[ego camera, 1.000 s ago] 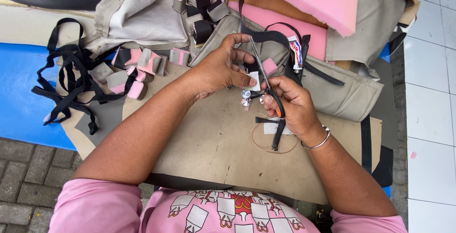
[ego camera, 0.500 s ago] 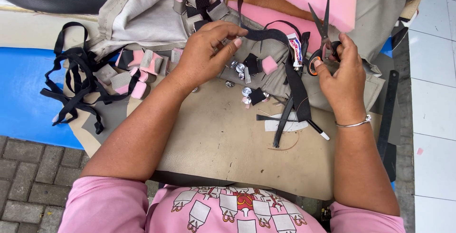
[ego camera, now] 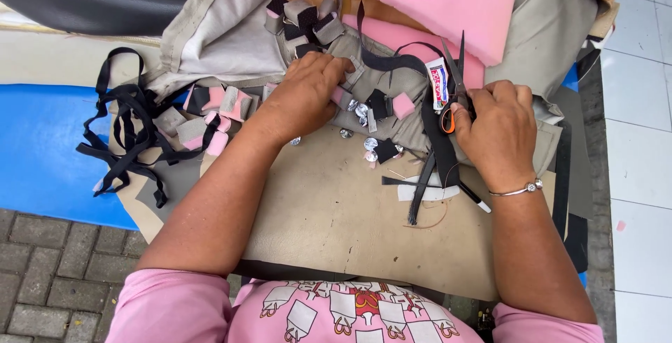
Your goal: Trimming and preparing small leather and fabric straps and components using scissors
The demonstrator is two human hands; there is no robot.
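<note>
Item: scissors with orange-lined handles and dark steel blades [ego camera: 453, 84], held in the right hand [ego camera: 498, 133]. The fingers are closed through and around the handle loops; the blades point up and away from the body, only slightly parted, with tips near the pink foam slab [ego camera: 434, 0]. A small white printed tube [ego camera: 438, 82] lies just beside the blades.

Item: left hand [ego camera: 308, 98], palm down, fingers curled and pressing into the grey-beige fabric cover [ego camera: 231, 35]. It appears to grip no separate object, though the fingertips are partly hidden in the folds.

Risks, as a judgement:
- The upturned blade tips may snag or nick the foam or the fabric if the right hand drifts forward.
- The left fingers sit close to the cutting area; a cut made towards them could catch a fingertip.
- The small round silver fasteners [ego camera: 360, 110], loose on the tan cardboard sheet [ego camera: 336, 217], could roll off or be swept aside by a forearm.
- The black strap [ego camera: 428, 168] hanging beneath the right hand could tangle with the scissors.

Surroundings: a tangle of black webbing strips [ego camera: 126, 133] at left, well apart from both hands; small grey, pink and black foam-and-fabric squares [ego camera: 217, 105] just beside the left wrist; a black marker pen [ego camera: 474, 199] near the right wrist, which wears a silver bracelet [ego camera: 516, 190].
</note>
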